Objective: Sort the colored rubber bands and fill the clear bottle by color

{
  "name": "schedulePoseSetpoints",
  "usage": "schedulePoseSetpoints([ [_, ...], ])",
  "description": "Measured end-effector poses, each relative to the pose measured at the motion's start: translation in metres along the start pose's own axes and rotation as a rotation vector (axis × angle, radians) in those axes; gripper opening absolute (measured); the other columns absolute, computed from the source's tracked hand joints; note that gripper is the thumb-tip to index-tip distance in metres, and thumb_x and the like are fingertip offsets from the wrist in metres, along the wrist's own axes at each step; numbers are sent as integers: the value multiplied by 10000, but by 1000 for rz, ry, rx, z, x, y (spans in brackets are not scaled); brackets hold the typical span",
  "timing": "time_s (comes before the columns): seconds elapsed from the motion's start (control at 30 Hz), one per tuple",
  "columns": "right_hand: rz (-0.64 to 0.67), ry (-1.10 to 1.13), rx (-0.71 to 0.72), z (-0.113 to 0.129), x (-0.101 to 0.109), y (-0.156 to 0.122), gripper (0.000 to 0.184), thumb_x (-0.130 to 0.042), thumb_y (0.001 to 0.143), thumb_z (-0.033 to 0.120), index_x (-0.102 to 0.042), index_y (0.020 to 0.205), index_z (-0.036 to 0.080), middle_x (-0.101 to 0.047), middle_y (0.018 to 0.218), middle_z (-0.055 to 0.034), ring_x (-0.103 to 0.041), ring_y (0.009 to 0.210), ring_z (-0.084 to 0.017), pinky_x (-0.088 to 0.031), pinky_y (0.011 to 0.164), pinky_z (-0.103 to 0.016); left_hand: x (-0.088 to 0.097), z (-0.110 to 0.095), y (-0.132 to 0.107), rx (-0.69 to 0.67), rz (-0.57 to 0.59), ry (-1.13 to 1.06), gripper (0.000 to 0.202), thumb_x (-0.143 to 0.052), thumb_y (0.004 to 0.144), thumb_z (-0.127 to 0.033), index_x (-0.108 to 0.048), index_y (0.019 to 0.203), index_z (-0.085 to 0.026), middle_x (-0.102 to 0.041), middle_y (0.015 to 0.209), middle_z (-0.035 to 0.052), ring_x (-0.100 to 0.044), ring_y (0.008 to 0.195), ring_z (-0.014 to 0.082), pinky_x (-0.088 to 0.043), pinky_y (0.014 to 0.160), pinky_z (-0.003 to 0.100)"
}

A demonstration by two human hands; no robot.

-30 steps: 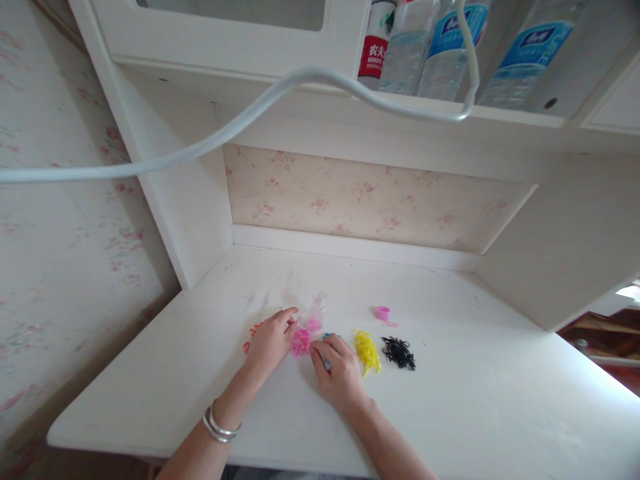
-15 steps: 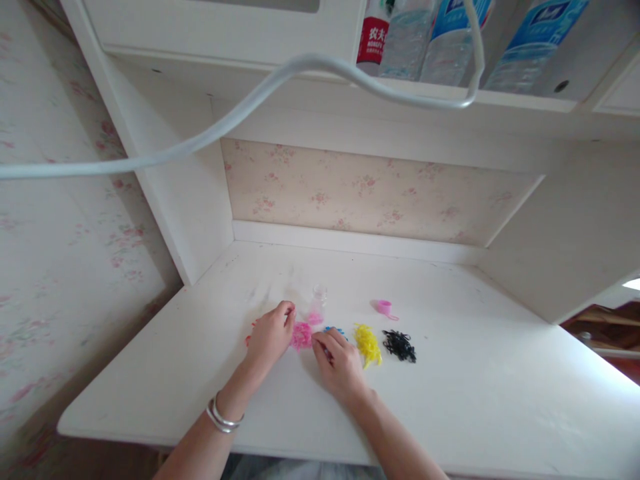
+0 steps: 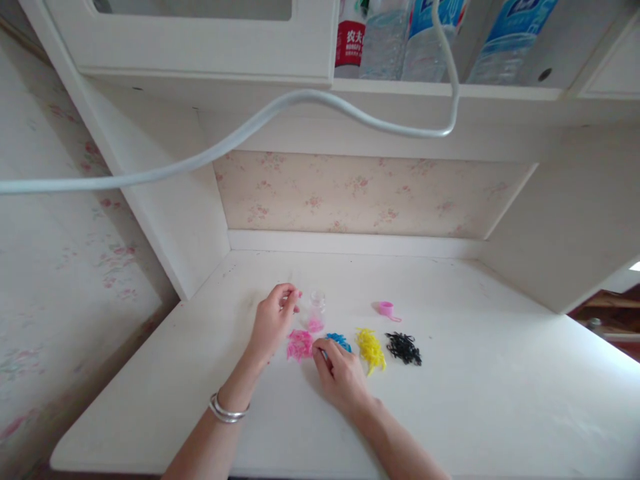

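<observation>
My left hand is raised just left of a small clear bottle, thumb and fingers pinched around a tiny pink rubber band. Pink bands lie in the bottle's bottom. Below it on the desk is a pile of pink rubber bands. My right hand rests at that pile's right edge, fingers curled together; what they hold, if anything, is hidden. Partly behind this hand lies a blue pile. Farther right are a yellow pile and a black pile.
A pink cap with a loop lies behind the yellow and black piles. Across the view, above the white desk, runs a white cable. Plastic bottles stand on the shelf overhead.
My left hand has moved up and away from the piles toward the clear bottle, uncovering more of the pink pile. My right hand stays near the pink and blue piles. The view has shifted slightly.
</observation>
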State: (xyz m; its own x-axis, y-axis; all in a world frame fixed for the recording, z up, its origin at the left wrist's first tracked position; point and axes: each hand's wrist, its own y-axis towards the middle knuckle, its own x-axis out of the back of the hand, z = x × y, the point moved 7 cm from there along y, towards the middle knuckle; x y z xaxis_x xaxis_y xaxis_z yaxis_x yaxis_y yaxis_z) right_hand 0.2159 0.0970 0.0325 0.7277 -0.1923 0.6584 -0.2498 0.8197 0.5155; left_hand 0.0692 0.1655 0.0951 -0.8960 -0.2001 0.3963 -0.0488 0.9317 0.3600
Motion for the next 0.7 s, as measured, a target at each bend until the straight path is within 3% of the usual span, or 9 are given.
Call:
schedulePoseSetpoints([
  [0.13,14,-21,30,4,1,0,172,-380,934,218,-550,944,202,-618,817,-30,-550,644,-111,-384,582,-212,-1,-31,10,-142,-11,32,262,-482,865,-389,-640,912,-186,-645,1018,51,-617,893,143,-506,713,214],
  [0.23,17,-37,50,6,2,0,174,-381,934,216,-552,958,197,-605,801,-28,-538,633,-106,-370,566,-208,-8,-40,18,-208,-1,26,259,-492,867,-373,-667,898,-185,-623,1016,47,-597,916,142,-498,772,226],
  [0.47,20,-57,80,6,2,0,187,-378,934,220,-563,946,190,-593,757,-27,-536,636,-112,-364,572,-206,-27,-23,24,-245,33,57,236,-526,855,-355,-691,891,-190,-619,967,33,-595,789,122,-494,767,250],
  [0.7,25,-54,78,8,4,0,188,-381,936,233,-566,954,201,-604,775,-29,-546,653,-118,-366,578,-207,-32,-20,21,-237,78,82,275,-474,886,-360,-691,879,-191,-636,947,28,-592,888,141,-465,826,255],
])
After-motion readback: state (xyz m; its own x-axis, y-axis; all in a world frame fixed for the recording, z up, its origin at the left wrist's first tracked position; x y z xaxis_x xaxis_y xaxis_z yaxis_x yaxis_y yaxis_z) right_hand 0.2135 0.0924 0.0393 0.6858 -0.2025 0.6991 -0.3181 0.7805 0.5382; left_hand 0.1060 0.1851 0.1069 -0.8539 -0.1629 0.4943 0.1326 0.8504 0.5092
